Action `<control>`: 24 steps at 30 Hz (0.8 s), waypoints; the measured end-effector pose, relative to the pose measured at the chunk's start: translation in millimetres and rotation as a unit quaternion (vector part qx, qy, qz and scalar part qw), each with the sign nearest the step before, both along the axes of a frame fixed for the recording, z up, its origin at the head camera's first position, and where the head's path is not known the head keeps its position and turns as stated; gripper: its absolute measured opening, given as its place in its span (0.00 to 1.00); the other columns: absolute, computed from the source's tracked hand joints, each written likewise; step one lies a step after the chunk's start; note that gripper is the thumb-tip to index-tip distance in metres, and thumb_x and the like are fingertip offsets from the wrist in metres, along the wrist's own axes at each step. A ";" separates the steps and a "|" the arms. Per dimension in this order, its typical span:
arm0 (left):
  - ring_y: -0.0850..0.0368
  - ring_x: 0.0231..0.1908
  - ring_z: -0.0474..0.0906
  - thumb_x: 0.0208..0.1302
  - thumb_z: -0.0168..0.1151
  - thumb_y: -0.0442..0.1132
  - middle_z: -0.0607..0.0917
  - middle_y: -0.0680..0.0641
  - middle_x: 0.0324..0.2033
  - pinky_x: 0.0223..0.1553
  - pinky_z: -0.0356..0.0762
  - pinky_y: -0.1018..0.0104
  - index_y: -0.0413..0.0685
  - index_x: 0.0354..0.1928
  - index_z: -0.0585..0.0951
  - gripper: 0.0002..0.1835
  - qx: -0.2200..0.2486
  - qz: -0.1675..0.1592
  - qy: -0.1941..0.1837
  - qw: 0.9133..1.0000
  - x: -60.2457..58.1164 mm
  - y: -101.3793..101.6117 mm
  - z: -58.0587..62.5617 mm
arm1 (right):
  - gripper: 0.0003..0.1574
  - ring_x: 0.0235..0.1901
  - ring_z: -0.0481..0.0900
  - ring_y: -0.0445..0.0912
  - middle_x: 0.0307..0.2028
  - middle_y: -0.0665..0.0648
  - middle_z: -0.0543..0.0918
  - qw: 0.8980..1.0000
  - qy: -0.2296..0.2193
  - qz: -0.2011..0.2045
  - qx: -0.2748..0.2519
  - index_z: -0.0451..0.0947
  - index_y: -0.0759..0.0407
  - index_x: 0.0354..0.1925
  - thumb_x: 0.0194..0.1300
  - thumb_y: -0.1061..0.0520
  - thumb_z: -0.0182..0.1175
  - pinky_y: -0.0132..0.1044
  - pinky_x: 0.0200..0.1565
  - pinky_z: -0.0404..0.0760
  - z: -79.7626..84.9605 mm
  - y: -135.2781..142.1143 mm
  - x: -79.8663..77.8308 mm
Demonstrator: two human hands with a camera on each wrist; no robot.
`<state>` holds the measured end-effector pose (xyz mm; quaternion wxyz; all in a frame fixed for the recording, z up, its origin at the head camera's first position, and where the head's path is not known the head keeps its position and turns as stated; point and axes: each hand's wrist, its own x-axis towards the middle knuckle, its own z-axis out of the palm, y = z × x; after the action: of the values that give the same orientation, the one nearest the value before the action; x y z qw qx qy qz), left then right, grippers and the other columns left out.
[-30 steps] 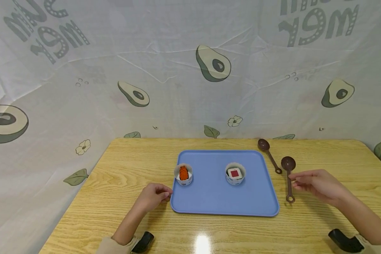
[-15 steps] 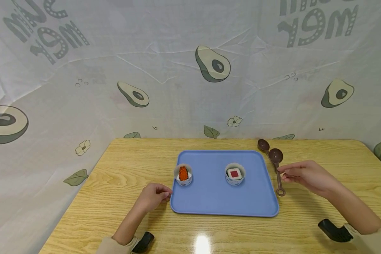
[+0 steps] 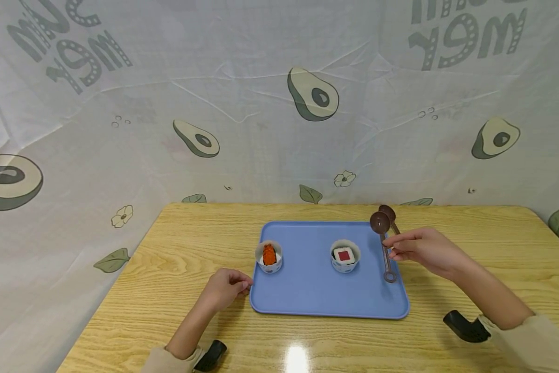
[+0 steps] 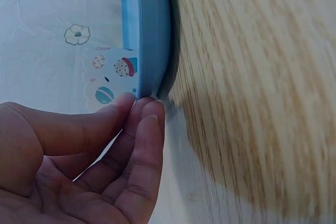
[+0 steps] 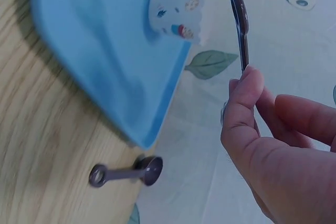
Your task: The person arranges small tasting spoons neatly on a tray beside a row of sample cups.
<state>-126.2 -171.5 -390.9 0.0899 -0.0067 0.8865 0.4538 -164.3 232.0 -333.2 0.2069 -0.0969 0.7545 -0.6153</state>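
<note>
My right hand (image 3: 426, 251) pinches a brown measuring spoon (image 3: 385, 255) by the middle of its handle. The spoon hangs above the tray's right side, bowl toward the back; in the right wrist view its ringed handle end (image 5: 239, 11) sticks up past the fingertips and its shadow falls on the tray. My left hand (image 3: 224, 290) pinches the left rim of the blue tray (image 3: 302, 295), with thumb and fingertips on the edge in the left wrist view. On the tray stand a paper cup with an orange-topped sushi piece (image 3: 269, 254) and a paper cup with a white-and-red piece (image 3: 344, 254).
A second brown measuring spoon (image 5: 123, 173) lies on the wooden table (image 3: 489, 243) beyond the tray's back right corner, partly hidden in the head view. A pale cloth (image 3: 260, 155) with avocado prints hangs behind the table.
My right hand has carried the measuring spoon leftward, from above the table right of the tray to over the tray's right side. The left hand and the tray stay in place.
</note>
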 end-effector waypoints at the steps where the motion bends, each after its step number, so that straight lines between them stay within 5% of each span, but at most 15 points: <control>1: 0.55 0.29 0.79 0.59 0.55 0.24 0.82 0.46 0.25 0.31 0.79 0.63 0.33 0.32 0.82 0.07 0.000 0.000 0.000 1.000 0.0 0.1 -0.1 | 0.21 0.36 0.80 0.44 0.41 0.59 0.79 1.000 -0.002 0.001 0.000 0.64 0.86 0.51 0.67 0.68 0.45 0.39 0.44 0.78 0.8 -3.0 -0.5; 24: 0.54 0.28 0.79 0.59 0.55 0.23 0.82 0.46 0.25 0.31 0.79 0.63 0.33 0.30 0.83 0.07 -0.002 0.012 0.001 1.000 -0.5 1.8 0.3 | 0.19 0.31 0.79 0.43 0.38 0.62 0.80 0.999 -0.018 0.018 -0.032 0.66 0.87 0.49 0.66 0.71 0.45 0.38 0.41 0.79 4.0 -57.4 -6.1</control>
<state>-126.7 -169.8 -390.6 0.0833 -0.0170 0.8874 0.4530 -170.4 174.6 -329.2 0.2286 -0.1059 0.7284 -0.6371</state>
